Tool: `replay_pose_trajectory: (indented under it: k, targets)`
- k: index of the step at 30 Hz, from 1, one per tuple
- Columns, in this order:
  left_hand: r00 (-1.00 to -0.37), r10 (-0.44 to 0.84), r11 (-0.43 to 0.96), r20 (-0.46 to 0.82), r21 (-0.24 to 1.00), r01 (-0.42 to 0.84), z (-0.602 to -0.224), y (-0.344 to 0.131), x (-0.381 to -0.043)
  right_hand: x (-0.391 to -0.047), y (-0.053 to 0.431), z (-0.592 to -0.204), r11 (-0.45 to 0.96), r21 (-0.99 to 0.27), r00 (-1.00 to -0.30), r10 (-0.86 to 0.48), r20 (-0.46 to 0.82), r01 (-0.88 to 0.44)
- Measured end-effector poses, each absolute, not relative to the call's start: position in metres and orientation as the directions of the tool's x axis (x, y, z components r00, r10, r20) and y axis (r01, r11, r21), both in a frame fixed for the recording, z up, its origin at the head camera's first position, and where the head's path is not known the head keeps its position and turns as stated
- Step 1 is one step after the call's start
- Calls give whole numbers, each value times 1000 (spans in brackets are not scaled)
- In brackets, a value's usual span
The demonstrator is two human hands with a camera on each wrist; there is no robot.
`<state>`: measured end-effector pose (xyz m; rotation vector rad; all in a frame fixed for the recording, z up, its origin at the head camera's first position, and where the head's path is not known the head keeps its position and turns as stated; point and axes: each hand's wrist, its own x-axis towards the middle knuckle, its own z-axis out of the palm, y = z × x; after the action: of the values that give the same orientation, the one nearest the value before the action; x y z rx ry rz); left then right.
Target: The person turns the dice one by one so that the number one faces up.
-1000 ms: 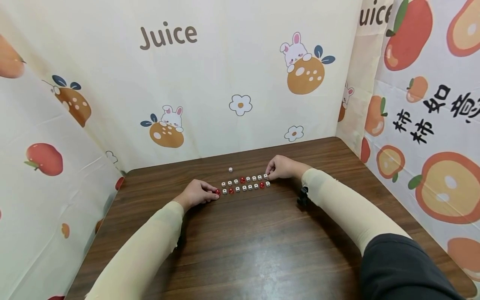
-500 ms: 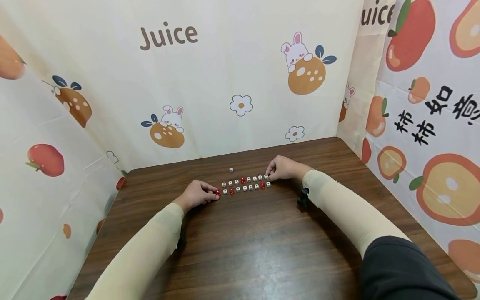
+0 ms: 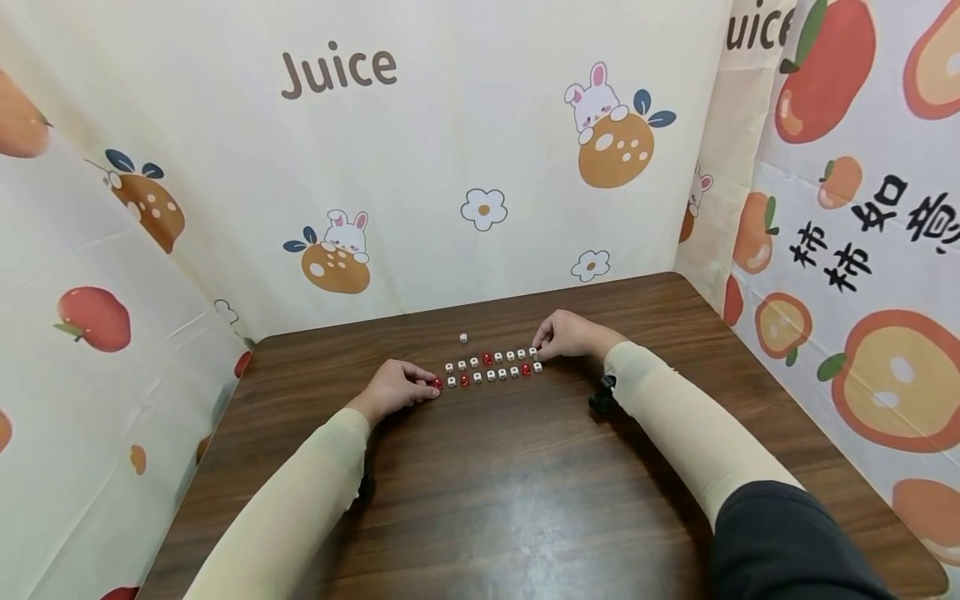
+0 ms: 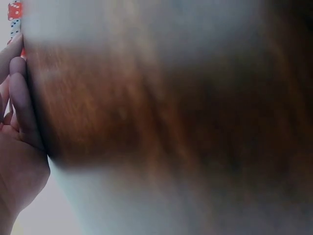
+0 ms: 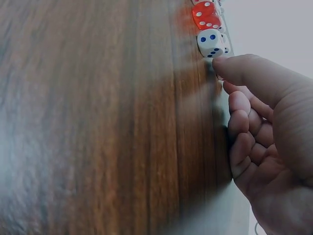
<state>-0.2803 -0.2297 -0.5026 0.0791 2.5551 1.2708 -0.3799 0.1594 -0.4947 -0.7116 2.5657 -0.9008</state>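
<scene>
Two rows of small dice, mostly white with a few red, lie side by side on the wooden table. My left hand (image 3: 396,387) pinches the red die (image 3: 437,383) at the left end of the front row; in the left wrist view only a sliver of red shows by the fingertips. At the back row's right end, my right hand (image 3: 564,335) holds a white die (image 3: 533,352) between thumb and fingers. The right wrist view shows the thumb tip close to the front row's end die (image 5: 210,43), white with blue dots, beside a red die (image 5: 206,15).
A single white die (image 3: 462,338) lies behind the back row. The brown table (image 3: 480,483) meets a printed curtain (image 3: 420,150) at the back, with more curtain on both sides. Dark wrist-camera mounts hang under both forearms.
Both hands stay at the ends of the rows, and the dice keep their places. The head view has shifted very slightly.
</scene>
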Motion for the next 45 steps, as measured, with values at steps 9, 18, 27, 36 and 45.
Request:
replay_pose_trajectory:
  k: [9,18,27,36,45]
  targets:
    - [-952,184,609,-244,789,-84,-501,-234,-286,-386,158,-493,685,-648,-824,-546,-153,-334]
    - [-950,206,595,-234,801,-69,-481,-238,-297,-390,160,-483,704,-633,-825,-536,-177,-322]
    - [-988,35,611,-148,786,-96,-461,-212,-319,-390,164,-486,708,-633,-804,-553,-220,-314]
    - [-990,-41,753,-136,647,-120,-467,-191,-345,-388,159,-488,705,-636,-794,-562,-230,-314]
    - [-984,-54,803,-169,579,-143,-480,-168,-362,-389,157,-489,704,-633,-790,-569,-230,-322]
